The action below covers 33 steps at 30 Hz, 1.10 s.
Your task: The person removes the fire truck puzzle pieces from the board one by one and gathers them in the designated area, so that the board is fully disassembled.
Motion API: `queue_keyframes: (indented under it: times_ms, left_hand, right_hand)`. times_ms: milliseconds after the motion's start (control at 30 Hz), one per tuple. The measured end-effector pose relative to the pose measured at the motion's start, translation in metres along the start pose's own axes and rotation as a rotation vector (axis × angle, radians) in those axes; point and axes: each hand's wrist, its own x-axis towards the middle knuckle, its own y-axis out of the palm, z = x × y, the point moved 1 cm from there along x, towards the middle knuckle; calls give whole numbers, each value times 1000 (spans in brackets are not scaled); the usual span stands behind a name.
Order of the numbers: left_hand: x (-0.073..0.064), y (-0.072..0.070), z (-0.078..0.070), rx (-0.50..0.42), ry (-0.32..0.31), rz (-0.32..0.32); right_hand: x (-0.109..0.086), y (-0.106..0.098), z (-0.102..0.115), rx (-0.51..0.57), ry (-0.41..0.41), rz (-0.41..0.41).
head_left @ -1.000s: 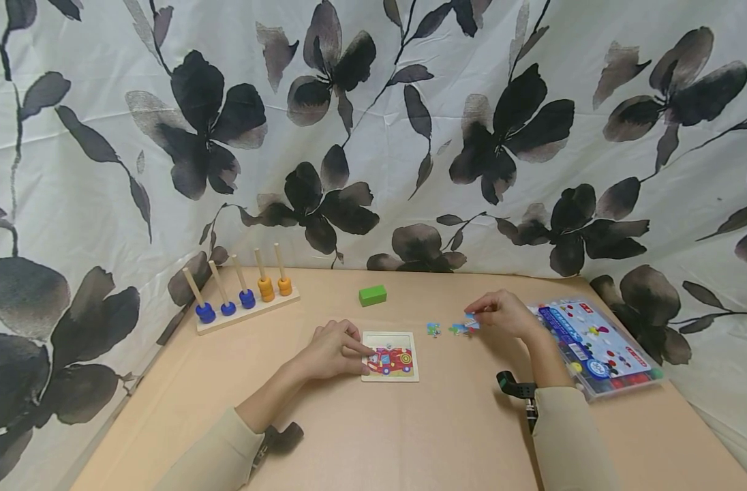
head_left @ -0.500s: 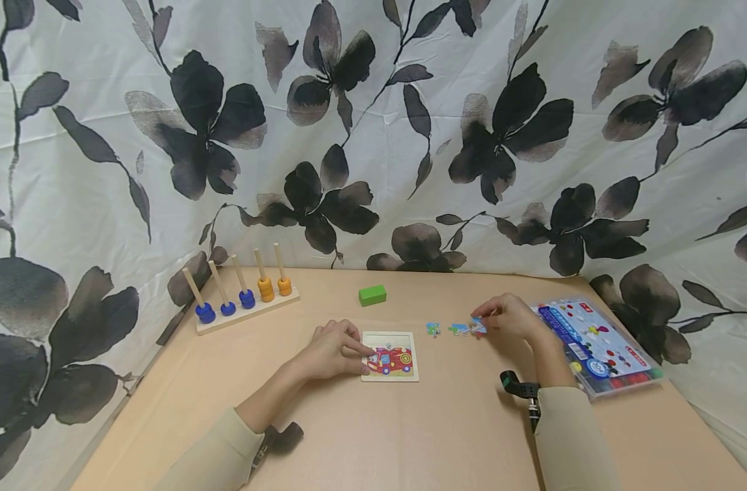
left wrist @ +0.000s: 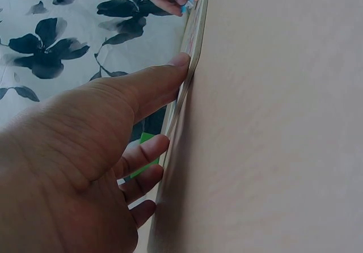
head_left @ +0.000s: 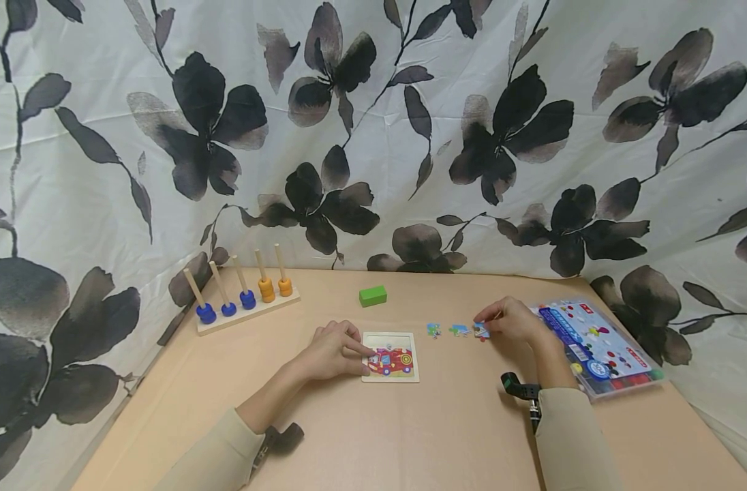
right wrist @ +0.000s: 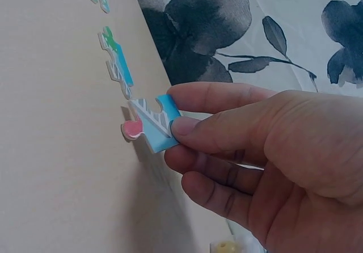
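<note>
My left hand rests at the left side of a framed jigsaw puzzle with a red vehicle picture, which lies on the table. In the left wrist view its thumb lies straight against the frame's edge, with other fingertips beside it. My right hand pinches a blue jigsaw piece between thumb and fingers. That piece has grey-white stripes and a pink knob and is tilted close over the table. Left of it lie another jigsaw piece and a blue-green one.
A green block sits behind the puzzle. At the back left stands a wooden peg rack with blue and orange beads. A clear plastic box with a printed lid is beside the right forearm. A floral cloth hangs behind the table.
My right hand has shifted slightly right and toward me, and its jigsaw piece now shows apart from the middle one. My left hand and the framed puzzle have stayed in place.
</note>
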Motion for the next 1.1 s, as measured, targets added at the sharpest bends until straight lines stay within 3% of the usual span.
queue_keyframes:
  times_ms: [1100]
  left_hand:
    - [0,0,0,7,3,2]
  right_hand:
    - [6,6,-12,-75,-7,-8]
